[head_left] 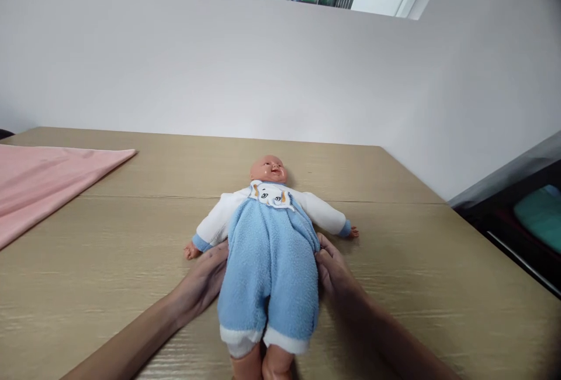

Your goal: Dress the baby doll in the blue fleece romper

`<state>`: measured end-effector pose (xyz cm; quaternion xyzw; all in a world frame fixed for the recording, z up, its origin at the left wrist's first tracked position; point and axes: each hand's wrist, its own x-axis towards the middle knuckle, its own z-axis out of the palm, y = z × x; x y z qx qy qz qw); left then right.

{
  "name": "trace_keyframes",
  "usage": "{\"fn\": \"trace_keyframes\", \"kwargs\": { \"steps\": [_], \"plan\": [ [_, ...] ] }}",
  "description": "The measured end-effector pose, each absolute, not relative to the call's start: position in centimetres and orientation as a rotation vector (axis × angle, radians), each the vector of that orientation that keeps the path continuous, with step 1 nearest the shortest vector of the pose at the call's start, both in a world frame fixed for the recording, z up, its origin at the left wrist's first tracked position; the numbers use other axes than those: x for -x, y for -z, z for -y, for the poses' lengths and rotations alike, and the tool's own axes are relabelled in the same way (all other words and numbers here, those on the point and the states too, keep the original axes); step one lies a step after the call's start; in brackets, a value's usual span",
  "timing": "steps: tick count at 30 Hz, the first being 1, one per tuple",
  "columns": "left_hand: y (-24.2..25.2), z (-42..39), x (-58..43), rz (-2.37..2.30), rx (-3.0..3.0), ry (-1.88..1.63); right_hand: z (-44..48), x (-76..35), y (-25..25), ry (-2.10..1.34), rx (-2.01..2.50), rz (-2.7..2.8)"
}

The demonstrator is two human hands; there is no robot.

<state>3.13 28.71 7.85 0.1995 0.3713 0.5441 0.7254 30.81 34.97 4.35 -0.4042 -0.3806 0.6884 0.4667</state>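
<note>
Head view: a doll (269, 251) lies on its back in the middle of a pale wood-grain worktop (109, 251), head toward 12 o'clock and bare feet toward 6 o'clock, where they run off the lower edge of the view. It wears a blue fleece romper with white cuffs, white sleeves with blue wrist bands, and a small white bib with a cartoon face under the chin. Its arms are spread, one toward 8 o'clock and the other toward 4 o'clock, and both small fists rest on the worktop. The left hand (205, 277) comes in from 7 o'clock and lies against the doll's flank at 9 o'clock, palm turned to the fleece, fingers stretched along it, their tips hidden under the romper's edge. The right hand (333, 272) comes in from 5 o'clock and presses the opposite flank at 3 o'clock, its fingers slightly bent against the fabric. The hands are apart, with the doll's body between them, and neither is closed around it. At 10 o'clock, well apart from the doll, a pink cloth (39, 181) lies flat across the worktop's corner. A plain white wall (263, 76) stands behind at 12 o'clock. At 3 o'clock, beyond the worktop's edge, a dark shelf (504, 222) holds something teal (541, 216).
</note>
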Motion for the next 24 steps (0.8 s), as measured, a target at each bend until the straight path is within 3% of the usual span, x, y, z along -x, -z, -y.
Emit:
{"fn": "trace_keyframes", "kwargs": {
  "steps": [13, 24],
  "plan": [
    [-7.3, -28.9, -3.4, -0.755, -0.185, -1.171, -33.8, -29.7, -6.4, -1.948, 1.037, 0.644],
    [-7.3, -27.4, -4.7, -0.732, -0.256, -1.18, -33.0, -28.7, -6.9, -1.722, 1.211, 0.531]
  ]
}}
